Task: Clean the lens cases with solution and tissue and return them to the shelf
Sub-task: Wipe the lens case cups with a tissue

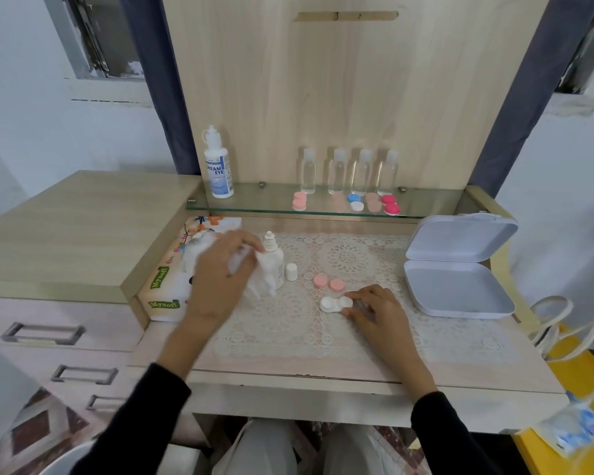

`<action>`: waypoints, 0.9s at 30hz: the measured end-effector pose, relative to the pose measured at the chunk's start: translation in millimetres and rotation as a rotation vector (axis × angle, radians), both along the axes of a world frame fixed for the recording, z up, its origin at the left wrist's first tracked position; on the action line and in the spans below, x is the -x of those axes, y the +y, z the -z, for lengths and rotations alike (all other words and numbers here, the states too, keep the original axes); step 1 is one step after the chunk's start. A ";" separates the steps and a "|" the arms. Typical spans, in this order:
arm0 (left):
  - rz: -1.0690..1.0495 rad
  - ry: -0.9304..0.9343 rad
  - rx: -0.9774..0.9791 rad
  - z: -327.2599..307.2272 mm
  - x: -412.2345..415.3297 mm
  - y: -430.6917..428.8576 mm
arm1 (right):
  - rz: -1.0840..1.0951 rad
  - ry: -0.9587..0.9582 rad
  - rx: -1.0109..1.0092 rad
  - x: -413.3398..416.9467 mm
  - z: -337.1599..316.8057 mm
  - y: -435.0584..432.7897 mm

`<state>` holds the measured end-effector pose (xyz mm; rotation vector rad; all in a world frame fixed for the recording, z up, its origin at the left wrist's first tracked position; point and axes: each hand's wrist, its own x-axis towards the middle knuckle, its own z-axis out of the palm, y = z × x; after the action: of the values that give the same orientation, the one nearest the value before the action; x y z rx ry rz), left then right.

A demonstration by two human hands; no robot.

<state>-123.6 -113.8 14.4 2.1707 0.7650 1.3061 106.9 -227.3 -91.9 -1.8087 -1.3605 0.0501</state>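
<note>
The white lens case [335, 303] lies open on the lace mat near the middle of the worktop [357, 368], its long axis running roughly along the front edge, with two pink caps [328, 282] just behind it. The right hand [374, 310] is the nearer one and pinches the case's right end with curled fingers. The left hand [220, 269] grips a crumpled tissue [261, 272] towards the left edge, so the case lies to its right and slightly nearer the front edge, and the tissue probably has to cross that way to wipe the wells.
</note>
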 end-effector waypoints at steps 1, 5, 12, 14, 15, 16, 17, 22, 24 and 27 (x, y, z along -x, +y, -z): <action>0.030 0.042 0.016 13.4 -10.5 -6.4 | 0.001 0.002 -0.001 0.4 -0.2 -0.2; 0.005 0.069 0.124 53.9 -48.8 -15.3 | 0.000 0.001 -0.002 0.5 -1.2 -0.6; -0.041 0.122 0.179 70.9 -91.2 -8.7 | 0.002 -0.022 0.010 -0.8 0.0 0.6; -0.034 0.140 0.164 74.3 -94.4 -7.5 | 0.000 -0.017 0.010 -1.0 -0.1 0.8; -0.015 0.168 0.150 76.9 -94.3 -7.3 | 0.000 -0.020 0.009 -1.3 0.2 1.0; 0.017 0.203 0.130 80.4 -93.4 -7.5 | 0.003 -0.024 0.008 -1.6 0.9 1.2; 0.055 0.240 0.109 84.3 -91.4 -8.1 | 0.007 -0.027 0.008 -2.1 1.8 1.6; 0.187 0.378 -0.016 97.9 -78.6 -11.1 | 0.013 -0.024 0.014 -2.9 3.8 2.5; 0.186 0.408 -0.073 98.6 -76.5 -11.3 | 0.016 -0.028 0.011 -2.3 3.3 2.0; 0.191 0.414 -0.160 99.2 -76.3 -8.8 | 0.008 -0.037 0.010 -2.6 3.6 1.7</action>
<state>-47.3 -122.7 -84.9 2.6133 0.5972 0.8576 109.5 -225.6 -95.4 -1.8319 -1.3816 0.0193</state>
